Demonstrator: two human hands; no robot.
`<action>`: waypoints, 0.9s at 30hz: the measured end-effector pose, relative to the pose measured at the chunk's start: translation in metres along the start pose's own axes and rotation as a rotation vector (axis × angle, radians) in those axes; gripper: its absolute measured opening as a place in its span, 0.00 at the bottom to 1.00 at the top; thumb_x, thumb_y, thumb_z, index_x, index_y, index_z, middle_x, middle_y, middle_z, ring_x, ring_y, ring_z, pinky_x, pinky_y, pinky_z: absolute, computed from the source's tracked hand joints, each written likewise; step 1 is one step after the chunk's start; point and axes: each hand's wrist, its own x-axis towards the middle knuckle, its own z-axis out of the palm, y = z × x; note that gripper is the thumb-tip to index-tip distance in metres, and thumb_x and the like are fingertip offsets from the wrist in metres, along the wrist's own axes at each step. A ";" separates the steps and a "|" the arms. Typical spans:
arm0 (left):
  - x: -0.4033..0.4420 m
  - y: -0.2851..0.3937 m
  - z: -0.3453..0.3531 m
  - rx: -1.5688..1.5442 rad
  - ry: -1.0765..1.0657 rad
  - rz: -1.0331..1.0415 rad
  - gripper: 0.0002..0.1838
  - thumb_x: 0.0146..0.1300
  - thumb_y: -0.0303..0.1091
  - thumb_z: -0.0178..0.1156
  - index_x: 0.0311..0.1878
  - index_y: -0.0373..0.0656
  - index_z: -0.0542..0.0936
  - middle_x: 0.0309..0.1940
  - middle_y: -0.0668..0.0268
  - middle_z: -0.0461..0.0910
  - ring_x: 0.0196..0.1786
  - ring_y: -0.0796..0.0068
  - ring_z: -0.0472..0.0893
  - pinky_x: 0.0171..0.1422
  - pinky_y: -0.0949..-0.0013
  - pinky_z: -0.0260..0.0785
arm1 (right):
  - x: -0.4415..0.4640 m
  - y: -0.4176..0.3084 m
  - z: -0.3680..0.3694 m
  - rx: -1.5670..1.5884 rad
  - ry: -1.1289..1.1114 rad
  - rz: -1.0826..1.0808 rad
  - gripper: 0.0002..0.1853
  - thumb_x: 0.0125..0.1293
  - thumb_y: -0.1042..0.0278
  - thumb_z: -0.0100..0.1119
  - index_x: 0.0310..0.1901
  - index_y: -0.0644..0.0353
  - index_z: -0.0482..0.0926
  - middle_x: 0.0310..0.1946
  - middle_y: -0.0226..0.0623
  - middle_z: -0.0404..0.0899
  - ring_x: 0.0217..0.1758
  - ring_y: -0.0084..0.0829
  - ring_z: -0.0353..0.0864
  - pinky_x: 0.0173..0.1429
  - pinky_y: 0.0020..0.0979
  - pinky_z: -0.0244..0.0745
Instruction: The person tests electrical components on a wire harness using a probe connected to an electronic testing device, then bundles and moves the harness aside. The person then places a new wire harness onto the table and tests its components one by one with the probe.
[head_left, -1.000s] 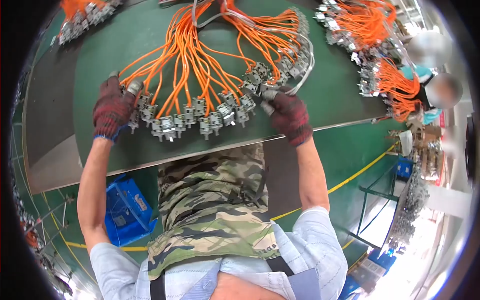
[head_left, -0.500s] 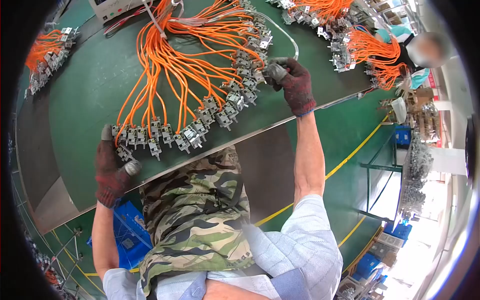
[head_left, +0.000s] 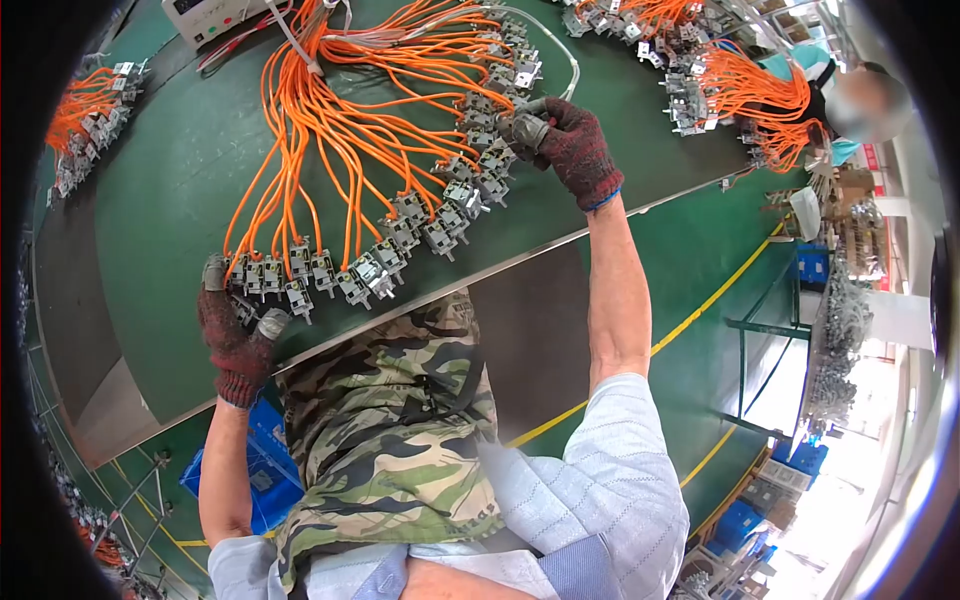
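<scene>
Orange cables (head_left: 320, 120) fan out over a green tabletop, each ending in a small grey metal connector block (head_left: 408, 232). My left hand (head_left: 238, 335), in a dark red knit glove with grey-covered fingertips, rests at the left end of the row. Its thumb and fingers are spread around the endmost connector block (head_left: 243, 308). My right hand (head_left: 572, 148), gloved the same way, is closed at the right side of the row, fingertips against the blocks. A white cable (head_left: 560, 52) loops down into that hand; its end is hidden by the fingers.
A white instrument box (head_left: 205, 18) with knobs stands at the table's far edge. More orange cable bundles lie at left (head_left: 95, 130) and far right (head_left: 750, 85), where another person (head_left: 850, 105) is. The table's metal edge (head_left: 440, 300) runs before me; a blue crate (head_left: 265, 465) sits below.
My right hand has moved slightly left and up along the row of blocks, the white cable following. My left hand has shifted a little right, its thumb and fingers still spread.
</scene>
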 end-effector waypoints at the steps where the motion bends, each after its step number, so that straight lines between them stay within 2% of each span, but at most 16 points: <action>1: 0.000 0.000 0.001 -0.003 -0.002 0.000 0.58 0.63 0.65 0.75 0.83 0.32 0.62 0.75 0.47 0.71 0.77 0.51 0.72 0.80 0.50 0.64 | -0.001 0.000 0.000 0.002 -0.005 -0.014 0.13 0.71 0.63 0.74 0.49 0.62 0.88 0.29 0.27 0.86 0.27 0.16 0.78 0.29 0.23 0.68; 5: 0.001 -0.004 0.001 0.050 0.030 0.057 0.56 0.64 0.63 0.75 0.82 0.33 0.64 0.74 0.48 0.72 0.76 0.51 0.74 0.80 0.51 0.65 | -0.012 -0.001 0.003 -0.081 0.039 -0.070 0.12 0.71 0.64 0.73 0.49 0.62 0.88 0.30 0.28 0.86 0.27 0.17 0.78 0.29 0.24 0.69; 7: 0.000 -0.005 0.002 0.064 0.035 0.063 0.56 0.64 0.63 0.75 0.82 0.33 0.64 0.74 0.48 0.72 0.76 0.51 0.74 0.80 0.51 0.65 | -0.033 -0.001 0.006 0.169 0.118 -0.136 0.12 0.71 0.64 0.73 0.50 0.62 0.88 0.31 0.29 0.87 0.27 0.17 0.78 0.30 0.24 0.70; 11: 0.001 -0.006 0.002 0.073 0.040 0.095 0.55 0.65 0.62 0.75 0.82 0.32 0.64 0.75 0.47 0.71 0.77 0.51 0.73 0.81 0.51 0.65 | -0.054 0.012 0.011 0.118 0.216 -0.039 0.11 0.72 0.65 0.72 0.50 0.62 0.87 0.31 0.31 0.88 0.29 0.18 0.82 0.31 0.23 0.74; 19: 0.002 0.000 0.003 0.032 0.033 0.047 0.55 0.66 0.61 0.74 0.82 0.32 0.63 0.76 0.47 0.71 0.78 0.51 0.72 0.82 0.50 0.64 | -0.051 0.034 0.011 0.231 0.225 -0.121 0.13 0.72 0.64 0.73 0.50 0.64 0.86 0.31 0.30 0.87 0.30 0.18 0.82 0.32 0.24 0.74; 27: 0.004 0.010 -0.001 0.071 0.024 0.038 0.54 0.66 0.60 0.75 0.83 0.33 0.63 0.76 0.47 0.71 0.77 0.51 0.73 0.81 0.50 0.65 | -0.054 0.020 0.010 0.133 0.234 -0.091 0.12 0.72 0.65 0.72 0.50 0.63 0.87 0.31 0.30 0.88 0.29 0.18 0.80 0.32 0.23 0.72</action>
